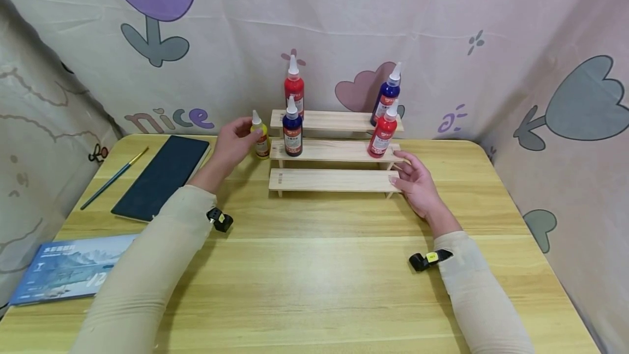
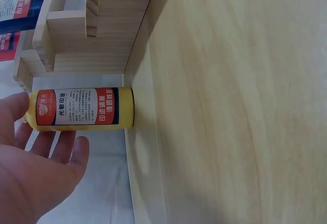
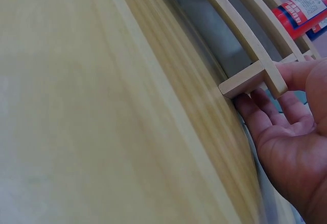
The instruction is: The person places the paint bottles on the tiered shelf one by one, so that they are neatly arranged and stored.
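Note:
My left hand [image 1: 230, 147] pinches a yellow ink bottle [image 1: 262, 147] with a white nozzle, near its top. The bottle is upright beside the left end of a three-step wooden rack [image 1: 334, 181]; its base appears to be at the table in the left wrist view. My right hand [image 1: 419, 186] grips the rack's right end, with the thumb on the lowest step and fingers behind. On the top step stand a red bottle [image 1: 294, 87] at left and a blue bottle [image 1: 385, 100] at right. The middle step carries a blue bottle [image 1: 292, 136] at left and a red bottle [image 1: 381, 138] at right.
A dark notebook [image 1: 162, 179] lies left of my left arm, with a paintbrush [image 1: 114, 178] beyond it. Nearer the front left is a blue picture pad [image 1: 73, 269], partly behind my sleeve. A patterned curtain [image 1: 275, 4] hangs behind the wooden table [image 1: 314, 277].

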The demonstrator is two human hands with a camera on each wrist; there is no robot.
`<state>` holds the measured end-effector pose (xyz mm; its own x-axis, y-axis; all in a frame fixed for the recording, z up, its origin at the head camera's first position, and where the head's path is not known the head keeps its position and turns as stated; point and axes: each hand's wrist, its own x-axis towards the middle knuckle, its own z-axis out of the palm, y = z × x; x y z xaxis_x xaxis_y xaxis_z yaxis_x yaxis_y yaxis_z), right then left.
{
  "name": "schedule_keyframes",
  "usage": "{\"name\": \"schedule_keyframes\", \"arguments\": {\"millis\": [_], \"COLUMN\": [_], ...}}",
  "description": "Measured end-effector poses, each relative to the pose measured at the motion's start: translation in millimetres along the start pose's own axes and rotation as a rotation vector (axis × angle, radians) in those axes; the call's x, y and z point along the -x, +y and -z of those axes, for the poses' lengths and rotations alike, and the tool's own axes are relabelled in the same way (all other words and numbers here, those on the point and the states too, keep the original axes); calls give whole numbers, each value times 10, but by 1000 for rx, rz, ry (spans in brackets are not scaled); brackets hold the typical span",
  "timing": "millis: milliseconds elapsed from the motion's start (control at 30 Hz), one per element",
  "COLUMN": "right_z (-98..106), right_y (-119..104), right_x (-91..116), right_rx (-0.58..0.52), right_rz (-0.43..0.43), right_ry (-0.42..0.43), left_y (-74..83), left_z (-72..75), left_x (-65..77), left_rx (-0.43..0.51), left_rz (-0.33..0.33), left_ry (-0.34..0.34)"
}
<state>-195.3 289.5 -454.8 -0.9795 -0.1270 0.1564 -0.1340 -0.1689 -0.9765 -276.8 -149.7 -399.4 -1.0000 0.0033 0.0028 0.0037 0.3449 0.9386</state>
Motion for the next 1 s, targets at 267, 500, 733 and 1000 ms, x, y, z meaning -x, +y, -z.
{"name": "schedule_keyframes", "arguments": {"millis": [267, 500, 733, 1000], "right_z": [9, -3, -22, -22], "right_y": [-7, -25, -35, -34], "right_x": [8, 10, 16, 13], "right_rx": [3, 11, 20, 13], "right_rz": [0, -1, -11, -8], "right_ry": [2, -3, 4, 3], "left_y": [11, 4, 25, 129], "left_z": [-5, 18, 80, 170], "left_x": [20, 84, 220, 445], "left_rx": [-4, -11, -40, -27], "left_rz": [10, 35, 4, -5], "left_ry": [31, 87, 101, 130]}}
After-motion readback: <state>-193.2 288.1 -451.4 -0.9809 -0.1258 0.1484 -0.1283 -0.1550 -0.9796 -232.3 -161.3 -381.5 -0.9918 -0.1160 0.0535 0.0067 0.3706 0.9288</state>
